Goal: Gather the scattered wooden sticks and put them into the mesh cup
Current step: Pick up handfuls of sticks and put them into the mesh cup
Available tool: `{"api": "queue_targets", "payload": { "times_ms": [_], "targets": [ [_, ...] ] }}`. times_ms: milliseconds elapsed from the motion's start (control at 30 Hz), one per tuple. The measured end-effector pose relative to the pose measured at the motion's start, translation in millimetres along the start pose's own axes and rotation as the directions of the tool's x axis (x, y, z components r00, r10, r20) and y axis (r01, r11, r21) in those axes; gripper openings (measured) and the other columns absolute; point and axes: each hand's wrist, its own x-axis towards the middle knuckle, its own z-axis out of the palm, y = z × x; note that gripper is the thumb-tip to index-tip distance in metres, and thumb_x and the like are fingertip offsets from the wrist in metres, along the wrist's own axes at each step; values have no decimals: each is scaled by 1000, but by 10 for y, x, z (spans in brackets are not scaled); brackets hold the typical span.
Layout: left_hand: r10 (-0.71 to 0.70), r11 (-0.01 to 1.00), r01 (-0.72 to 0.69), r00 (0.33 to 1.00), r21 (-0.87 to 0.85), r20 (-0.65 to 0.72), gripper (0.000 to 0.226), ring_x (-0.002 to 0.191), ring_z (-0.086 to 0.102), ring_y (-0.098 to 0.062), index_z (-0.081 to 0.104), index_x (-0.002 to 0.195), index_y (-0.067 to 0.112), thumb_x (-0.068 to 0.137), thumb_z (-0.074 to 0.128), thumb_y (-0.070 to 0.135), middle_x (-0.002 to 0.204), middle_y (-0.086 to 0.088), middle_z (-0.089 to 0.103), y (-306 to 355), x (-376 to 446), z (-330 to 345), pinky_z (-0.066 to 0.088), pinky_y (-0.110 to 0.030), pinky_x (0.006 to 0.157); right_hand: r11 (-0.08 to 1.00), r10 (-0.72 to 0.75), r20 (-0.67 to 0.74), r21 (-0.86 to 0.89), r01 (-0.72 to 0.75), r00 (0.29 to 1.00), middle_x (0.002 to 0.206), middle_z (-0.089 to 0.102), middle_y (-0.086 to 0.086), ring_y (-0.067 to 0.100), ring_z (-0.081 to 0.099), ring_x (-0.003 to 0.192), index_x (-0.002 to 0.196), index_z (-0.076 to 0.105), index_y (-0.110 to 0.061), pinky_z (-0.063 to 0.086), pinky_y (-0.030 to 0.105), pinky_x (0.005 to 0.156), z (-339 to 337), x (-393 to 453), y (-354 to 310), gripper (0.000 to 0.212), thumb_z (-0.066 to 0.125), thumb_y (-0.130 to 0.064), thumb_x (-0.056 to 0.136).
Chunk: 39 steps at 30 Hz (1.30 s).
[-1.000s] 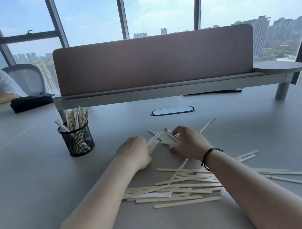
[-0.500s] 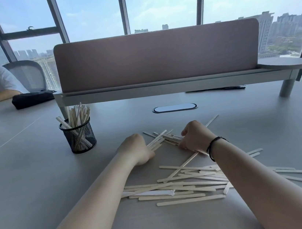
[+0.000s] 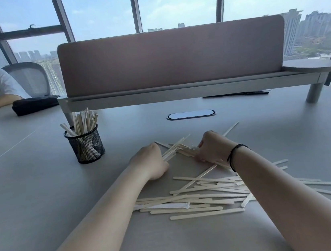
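Left hand point(image 3: 148, 162) curled around a small bundle of wooden sticks point(image 3: 173, 150); right hand point(image 3: 213, 150) gripping others, fingertips hidden. More sticks point(image 3: 191, 201) scattered on the grey table point(image 3: 44, 204), partly under the right forearm. Mesh cup point(image 3: 85, 145) far left, already part filled.

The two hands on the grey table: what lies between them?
In the head view, a bundle of thin pale wooden sticks spans the gap between the left hand and the right hand; each hand grips one end of it.
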Motion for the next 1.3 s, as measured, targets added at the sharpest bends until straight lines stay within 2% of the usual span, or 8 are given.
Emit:
{"api": "queue_targets", "payload": {
  "times_ms": [67, 233, 467, 600, 700, 900, 1167, 1300],
  "targets": [
    [36, 999, -36, 999, 32, -20, 21, 92, 62, -31, 63, 95, 12, 84, 59, 29, 105, -11, 68, -7, 6, 24, 45, -33, 69, 1000, -3, -26, -1, 3, 1000, 88, 57, 10, 25, 55, 72, 92, 67, 0, 46, 25, 57, 15, 11, 2, 22, 68, -11, 73],
    [155, 983, -139, 978, 120, -139, 21, 98, 61, -33, 66, 96, 15, 92, 48, 25, 106, -9, 61, -28, -17, 74, 44, -35, 73, 999, -31, -27, -38, 30, 999, 90, 57, 10, 23, 49, 74, 97, 69, 1, 28, 21, 45, 25, 27, 17, 26, 69, -17, 77],
    [181, 970, -142, 963, 195, -199, 16, 106, 60, -34, 59, 101, 12, 99, 44, 16, 113, -11, 58, -54, 7, 155, 42, -38, 75, 995, -88, -61, -53, 85, 994, 72, 58, 9, 27, 52, 66, 78, 67, -4, 31, 22, 46, -7, 26, 58, 18, 75, -18, 70],
    [171, 974, -130, 961, 187, -219, 13, 107, 60, -35, 55, 103, 12, 99, 42, 14, 116, -12, 61, -50, -5, 141, 39, -37, 73, 987, -121, -75, -116, 111, 990, 54, 37, 5, 28, 38, 60, 56, 42, -12, 29, 24, 44, -33, -12, 39, 34, 74, -12, 67],
    [149, 982, -115, 959, 151, -242, 12, 103, 61, -37, 50, 105, 11, 100, 39, 13, 116, -15, 62, -42, -22, 106, 38, -37, 71, 982, -136, -66, -141, 126, 988, 53, 30, 4, 26, 32, 58, 54, 34, -15, 25, 24, 41, -39, -20, 29, 40, 71, -9, 67],
    [128, 991, -134, 939, 2, -320, 19, 89, 62, -37, 48, 106, 10, 104, 32, 22, 108, -14, 63, -43, -29, 79, 46, -40, 69, 986, -122, -60, -124, 114, 991, 52, 37, 5, 24, 32, 50, 55, 37, -12, 25, 23, 41, -38, -42, 24, 29, 61, -5, 71],
    [-4, 901, -196, 888, -387, -460, 49, 59, 50, -21, 43, 67, 17, 101, 44, 52, 62, -1, 53, -72, -4, 5, 31, -32, 51, 992, -99, -82, -81, 92, 992, 56, 41, 6, 27, 43, 57, 56, 38, -10, 34, 27, 54, -21, -43, 49, 31, 49, -6, 84],
    [-128, 814, -209, 846, -543, -517, 62, 46, 34, -20, 31, 52, 15, 95, 58, 52, 46, 0, 35, -76, -13, -70, 25, -32, 47, 997, -65, -98, -41, 62, 993, 80, 59, 12, 33, 56, 77, 69, 48, -9, 42, 30, 65, -1, 25, 87, 22, 51, -9, 90]
  ]
}}
